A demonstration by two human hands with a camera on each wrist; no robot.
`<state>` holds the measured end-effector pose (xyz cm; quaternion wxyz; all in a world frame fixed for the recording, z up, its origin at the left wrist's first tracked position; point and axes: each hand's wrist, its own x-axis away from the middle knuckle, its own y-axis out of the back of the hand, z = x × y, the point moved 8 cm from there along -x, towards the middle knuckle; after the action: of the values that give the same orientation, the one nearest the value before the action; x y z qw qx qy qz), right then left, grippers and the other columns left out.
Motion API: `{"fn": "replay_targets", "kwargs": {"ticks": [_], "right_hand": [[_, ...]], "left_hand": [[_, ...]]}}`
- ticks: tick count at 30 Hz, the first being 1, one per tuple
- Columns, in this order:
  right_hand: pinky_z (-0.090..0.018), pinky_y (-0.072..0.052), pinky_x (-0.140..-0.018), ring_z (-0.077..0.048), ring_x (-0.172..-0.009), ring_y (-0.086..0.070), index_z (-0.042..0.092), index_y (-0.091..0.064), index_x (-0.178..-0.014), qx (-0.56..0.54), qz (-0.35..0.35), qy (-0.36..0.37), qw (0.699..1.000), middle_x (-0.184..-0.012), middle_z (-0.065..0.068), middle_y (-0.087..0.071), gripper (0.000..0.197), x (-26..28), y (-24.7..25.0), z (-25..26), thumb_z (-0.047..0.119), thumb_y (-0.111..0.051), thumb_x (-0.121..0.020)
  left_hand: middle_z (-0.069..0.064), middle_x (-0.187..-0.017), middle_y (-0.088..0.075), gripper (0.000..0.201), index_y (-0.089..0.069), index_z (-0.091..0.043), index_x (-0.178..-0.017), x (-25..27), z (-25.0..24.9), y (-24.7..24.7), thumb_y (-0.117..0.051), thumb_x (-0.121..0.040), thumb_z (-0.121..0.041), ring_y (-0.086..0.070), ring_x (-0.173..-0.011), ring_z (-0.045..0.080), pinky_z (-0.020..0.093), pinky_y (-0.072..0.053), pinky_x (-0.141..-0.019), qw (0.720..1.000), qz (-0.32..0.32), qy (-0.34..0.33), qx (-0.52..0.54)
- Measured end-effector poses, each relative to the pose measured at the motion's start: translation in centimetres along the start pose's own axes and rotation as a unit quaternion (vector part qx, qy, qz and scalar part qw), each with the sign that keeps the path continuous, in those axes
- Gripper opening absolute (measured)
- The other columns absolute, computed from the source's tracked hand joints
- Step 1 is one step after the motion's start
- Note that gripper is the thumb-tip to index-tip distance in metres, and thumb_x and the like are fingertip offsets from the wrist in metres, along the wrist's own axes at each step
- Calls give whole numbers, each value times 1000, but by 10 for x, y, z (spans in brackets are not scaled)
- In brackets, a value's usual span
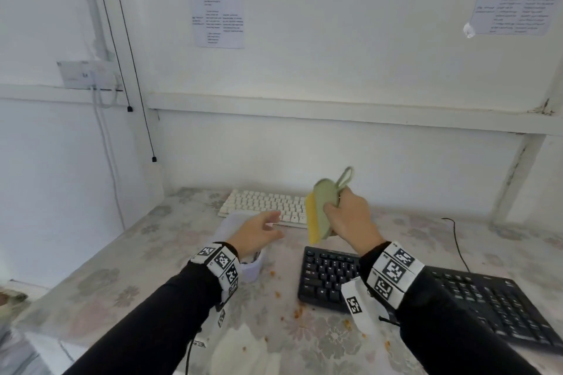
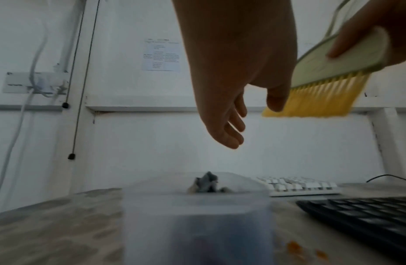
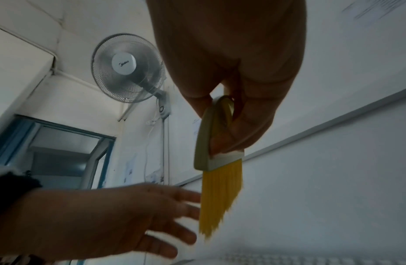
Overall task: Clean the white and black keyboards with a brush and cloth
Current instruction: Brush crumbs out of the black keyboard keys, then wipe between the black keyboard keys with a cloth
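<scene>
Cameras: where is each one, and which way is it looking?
Head: on the person's head, looking down at the table; both sleeves, left hand, right hand gripping the brush.
Left wrist: low above a plastic tub, facing the wall; left hand's fingers show.
Right wrist: looking up at a wall fan; both hands show.
All three share the brush.

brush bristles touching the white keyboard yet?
Apart. The left wrist view shows the brush in the right hand, its yellow bristles raised against the wall, well above the white keyboard.
</scene>
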<state>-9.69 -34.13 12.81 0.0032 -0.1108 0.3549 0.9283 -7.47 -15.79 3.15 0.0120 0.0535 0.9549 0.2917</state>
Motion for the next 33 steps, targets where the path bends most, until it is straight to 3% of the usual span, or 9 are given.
{"fn": "replay_targets", "kwargs": {"ticks": [5,15,18,20,24,26,28,30,33], "right_hand": [[-28,-44,-60,-21,-73,-52,-5,-48,-111,1,13,32,999,-96,-16,-59,27,-22,-74,60,10,-48,-89],[-25,-44,-69,-30,-101,-61,-5,-45,-119,40,73,-21,996,-117,-21,-56,30,-42,-174,85,8,-45,-92],[-18,-39,-55,-25,-92,-62,-5,-45,-119,71,83,-25,994,-117,-20,-56,30,-48,-188,83,11,-44,-94],[-11,-32,-49,-18,-75,-53,-3,-48,-115,105,106,-19,989,-112,-17,-56,26,-50,-198,83,10,-43,-93],[-23,-47,-72,-19,-83,-43,7,-46,-77,145,108,-40,983,-82,-9,-45,15,-51,-211,77,6,-41,-91],[-32,-49,-81,-21,-83,-44,0,-56,-91,129,108,-57,984,-81,-11,-52,14,-50,-214,73,7,-43,-91],[-36,-48,-85,-23,-84,-46,-8,-55,-112,141,120,-51,981,-107,-23,-59,28,-49,-220,74,6,-44,-91],[-32,-50,-79,-27,-89,-55,-8,-54,-114,143,142,-42,979,-117,-25,-58,30,-47,-228,79,8,-44,-91],[-11,-42,-44,-28,-94,-66,0,-57,-105,159,197,-44,966,-99,-13,-65,27,-43,-242,80,22,-44,-95]], "left_hand": [[-2,-124,-53,39,-50,-19,-133,12,14,71,-58,-96,-19,-53,-89,4,2,-42,-67,991,-115,-69,1],[-6,-126,-53,48,-46,-28,-128,8,60,90,-70,-87,-28,-53,-108,10,13,-40,-81,998,-19,-52,-23],[0,-156,-24,94,-17,-16,-152,2,84,84,-72,-79,-36,-24,-144,20,31,-28,-109,998,34,17,-44],[4,-161,-8,110,8,-13,-153,2,101,78,-74,-81,-31,-14,-147,21,33,-24,-112,994,76,78,-15],[4,-159,-21,138,9,-19,-154,3,123,69,-82,-59,-61,-27,-143,25,36,-26,-115,979,143,123,-73],[7,-161,-12,125,14,-14,-152,6,123,66,-81,-74,-39,-19,-146,25,36,-22,-117,977,155,122,-84],[7,-161,-7,127,20,-11,-150,5,128,66,-81,-76,-29,-16,-147,25,36,-21,-117,975,172,115,-83],[6,-161,-8,133,25,-13,-148,7,130,65,-83,-73,-28,-16,-147,24,37,-20,-116,973,188,104,-86],[-4,-154,-24,138,18,-12,-150,1,135,63,-88,-65,-28,-24,-140,12,29,-23,-114,975,202,68,-66]]}}
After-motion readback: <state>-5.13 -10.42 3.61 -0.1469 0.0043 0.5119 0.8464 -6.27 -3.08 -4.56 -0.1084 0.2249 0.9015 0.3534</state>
